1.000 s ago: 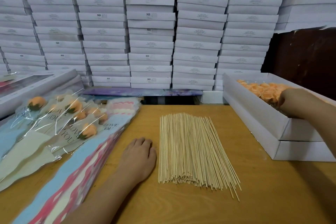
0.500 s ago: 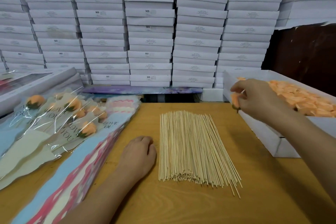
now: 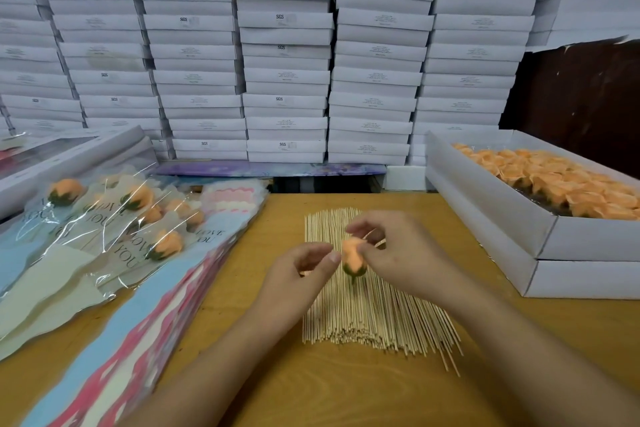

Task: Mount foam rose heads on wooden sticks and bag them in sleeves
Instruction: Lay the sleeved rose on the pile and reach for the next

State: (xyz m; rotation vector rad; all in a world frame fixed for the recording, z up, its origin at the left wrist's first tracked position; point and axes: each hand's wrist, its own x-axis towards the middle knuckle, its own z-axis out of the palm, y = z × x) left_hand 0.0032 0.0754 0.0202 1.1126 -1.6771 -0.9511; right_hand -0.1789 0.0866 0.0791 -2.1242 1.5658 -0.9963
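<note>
An orange foam rose head (image 3: 352, 258) with a green base is pinched in the fingertips of my right hand (image 3: 401, 253), held above a spread pile of thin wooden sticks (image 3: 367, 319) on the table. My left hand (image 3: 298, 274) hovers just left of it, fingers loosely curled, its thumb tip at the rose's side. Several more orange rose heads (image 3: 561, 184) fill a white box (image 3: 485, 208) at the right. Finished roses in clear printed sleeves (image 3: 104, 229) lie at the left.
A thick stack of flat blue, pink and white sleeves (image 3: 145, 319) runs along the left of the wooden table (image 3: 346, 395). A wall of stacked white cartons (image 3: 284, 62) stands behind. Another flat box (image 3: 69, 163) sits at the far left.
My right hand took a rose head out of the box and carried it left over the sticks. My left hand lifted off the table and rose to meet it.
</note>
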